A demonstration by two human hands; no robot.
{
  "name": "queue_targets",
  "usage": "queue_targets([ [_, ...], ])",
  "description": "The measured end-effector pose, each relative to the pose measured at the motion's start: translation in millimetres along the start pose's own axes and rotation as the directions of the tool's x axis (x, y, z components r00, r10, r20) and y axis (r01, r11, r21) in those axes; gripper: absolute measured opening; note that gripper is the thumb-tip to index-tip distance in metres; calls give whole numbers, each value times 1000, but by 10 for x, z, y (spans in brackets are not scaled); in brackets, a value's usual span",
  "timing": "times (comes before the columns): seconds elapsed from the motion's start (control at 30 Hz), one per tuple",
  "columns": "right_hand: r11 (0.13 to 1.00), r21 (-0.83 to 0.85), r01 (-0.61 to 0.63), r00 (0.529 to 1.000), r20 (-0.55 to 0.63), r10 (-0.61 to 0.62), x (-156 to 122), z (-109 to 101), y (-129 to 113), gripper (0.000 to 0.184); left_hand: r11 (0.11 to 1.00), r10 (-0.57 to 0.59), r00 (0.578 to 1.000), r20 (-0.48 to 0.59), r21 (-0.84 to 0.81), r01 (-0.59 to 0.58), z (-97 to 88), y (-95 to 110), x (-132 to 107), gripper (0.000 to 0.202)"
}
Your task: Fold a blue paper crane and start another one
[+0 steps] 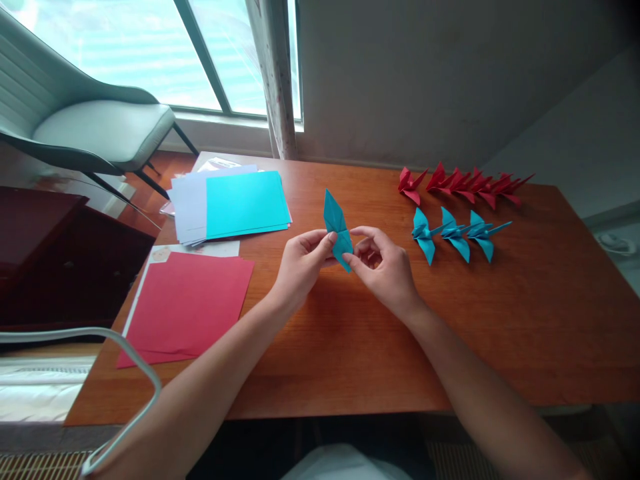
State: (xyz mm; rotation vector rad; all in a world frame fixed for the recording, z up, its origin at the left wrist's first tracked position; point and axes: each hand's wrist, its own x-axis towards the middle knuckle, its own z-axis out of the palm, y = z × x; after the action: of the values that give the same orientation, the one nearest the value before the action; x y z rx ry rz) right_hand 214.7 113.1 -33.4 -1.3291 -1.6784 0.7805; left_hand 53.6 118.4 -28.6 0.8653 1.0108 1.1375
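Note:
Both my hands hold a partly folded teal paper piece (337,228) a little above the middle of the wooden table (350,347). My left hand (300,263) pinches its left side with thumb and fingers closed. My right hand (383,267) pinches its lower tip from the right. The paper stands upright, with a pointed flap rising above my fingers.
Three finished teal paper cranes (453,233) lie in a row to the right, with a row of several red cranes (463,181) behind them. A stack of teal and white sheets (235,203) and red sheets (193,307) lie at the left. A grey chair (95,130) stands by the window.

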Motion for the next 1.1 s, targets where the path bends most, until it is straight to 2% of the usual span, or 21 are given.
queue_targets([
  [0.1, 1000, -5, -7, 1000, 0, 7, 6, -2, 5, 34, 1000, -7, 1000, 9, -8, 7, -16, 10, 12, 40],
  [0.27, 999, -21, -30, 999, 25, 31, 25, -23, 9, 23, 998, -11, 999, 38, -54, 13, -20, 21, 23, 35],
  [0.47, 983, 117, -144, 983, 127, 129, 33, -16, 46, 25, 995, -39, 998, 41, -87, 43, -21, 16, 10, 37],
  [1.1, 960, 221, -173, 976, 171, 137, 47, -33, 70, 29, 989, -51, 996, 72, -137, 60, -43, -28, 22, 32],
])
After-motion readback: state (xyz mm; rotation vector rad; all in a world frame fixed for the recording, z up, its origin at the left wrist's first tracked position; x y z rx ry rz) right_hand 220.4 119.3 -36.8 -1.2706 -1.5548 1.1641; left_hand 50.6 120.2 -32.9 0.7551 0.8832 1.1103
